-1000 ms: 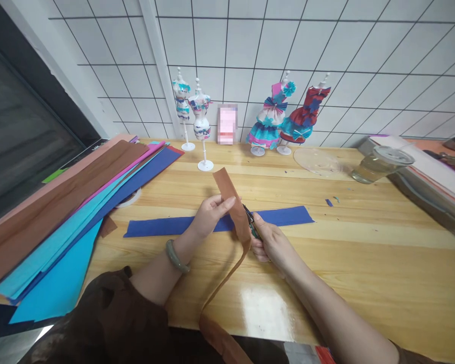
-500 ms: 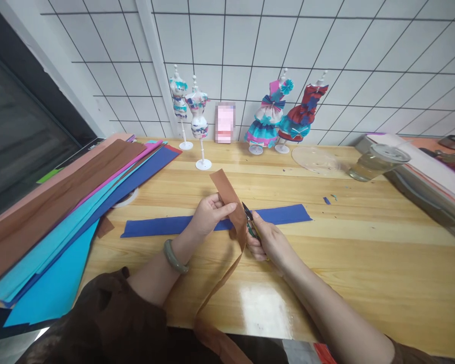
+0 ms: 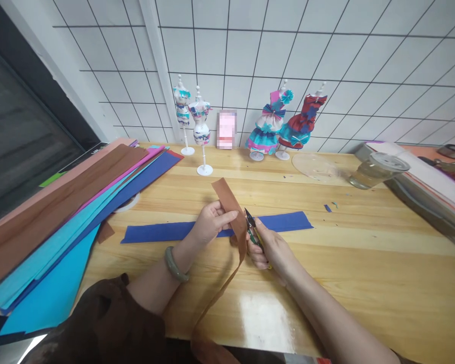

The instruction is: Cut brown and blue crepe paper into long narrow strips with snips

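My left hand point(image 3: 213, 222) pinches a long brown crepe paper strip point(image 3: 227, 196) between thumb and fingers. The strip's upper end points away from me, and its long tail curves down over the table's front edge. Yellow-handled thread snips point(image 3: 255, 233) are gripped in my right hand point(image 3: 269, 247), their dark blades pointing up beside the strip's right edge. Whether the blades touch the paper I cannot tell. Beneath both hands a blue paper strip point(image 3: 159, 233) lies flat across the wooden table point(image 3: 345, 283), its middle partly hidden.
Stacked coloured paper sheets point(image 3: 60, 202) cover the left side, with a roll of tape point(image 3: 131, 203) partly under them. Two bare mini dress forms point(image 3: 200, 126) and two dressed ones point(image 3: 267, 129) stand along the tiled wall. At right are a cup of liquid point(image 3: 377, 171) and small paper scraps point(image 3: 328, 208).
The view has tilted up slightly, so things sit a little lower. My right hand and the snips have shifted slightly away from the strip's edge; my left hand keeps its hold.
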Motion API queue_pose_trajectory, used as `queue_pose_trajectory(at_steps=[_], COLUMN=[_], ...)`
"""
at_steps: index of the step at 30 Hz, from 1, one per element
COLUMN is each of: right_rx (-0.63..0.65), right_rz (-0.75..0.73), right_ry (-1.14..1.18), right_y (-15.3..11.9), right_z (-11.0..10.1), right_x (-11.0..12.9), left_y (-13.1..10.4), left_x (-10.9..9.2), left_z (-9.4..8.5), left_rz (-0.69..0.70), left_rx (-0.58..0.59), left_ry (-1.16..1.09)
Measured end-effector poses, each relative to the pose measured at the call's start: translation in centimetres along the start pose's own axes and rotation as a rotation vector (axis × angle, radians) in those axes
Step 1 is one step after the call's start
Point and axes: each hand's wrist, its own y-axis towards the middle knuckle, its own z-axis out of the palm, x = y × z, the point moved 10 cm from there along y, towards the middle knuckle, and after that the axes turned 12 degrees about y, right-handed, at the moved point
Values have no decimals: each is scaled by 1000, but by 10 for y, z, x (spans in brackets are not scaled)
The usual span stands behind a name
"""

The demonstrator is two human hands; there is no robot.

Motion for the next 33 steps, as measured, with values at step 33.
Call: queue_pose_trajectory(at_steps=[33], right_rx=[4], right_rz=[-59], right_ry=[-49], right_y=[0], right_z=[1], right_x=[7], left_y=[1], left_x=[5], left_z=[1], left_rz=[12], left_rx=[28], left_ry=[50])
